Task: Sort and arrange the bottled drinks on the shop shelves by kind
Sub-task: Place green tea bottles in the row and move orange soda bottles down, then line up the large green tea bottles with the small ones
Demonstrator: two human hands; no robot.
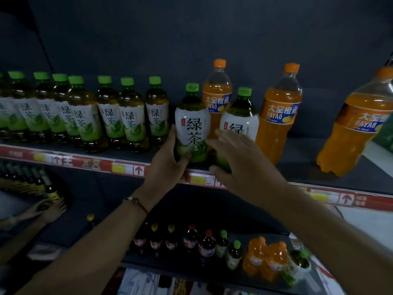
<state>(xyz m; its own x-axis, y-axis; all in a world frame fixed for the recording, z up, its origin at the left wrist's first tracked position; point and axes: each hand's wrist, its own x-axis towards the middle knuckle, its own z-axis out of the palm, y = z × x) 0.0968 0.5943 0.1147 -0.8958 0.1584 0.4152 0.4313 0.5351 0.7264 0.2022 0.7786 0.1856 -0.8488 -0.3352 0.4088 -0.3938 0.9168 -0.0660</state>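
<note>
On the top shelf (350, 182) a row of several green tea bottles (110, 116) with green caps runs from the left edge to the middle. My left hand (168, 160) grips one green tea bottle (192, 122) at the shelf's front edge. My right hand (236, 160) wraps the lower part of a second green tea bottle (240, 116) beside it. Three orange soda bottles stand to the right: one (217, 92) behind the held bottles, one (278, 116) further right, one (357, 128) near the right edge.
The lower shelf holds dark soda bottles (191, 241), small green tea bottles (234, 254) and orange bottles (265, 258). At lower left, another person's hands (49, 209) reach towards dark bottles with yellow labels (27, 184). Red price strips (85, 162) line the shelf edge.
</note>
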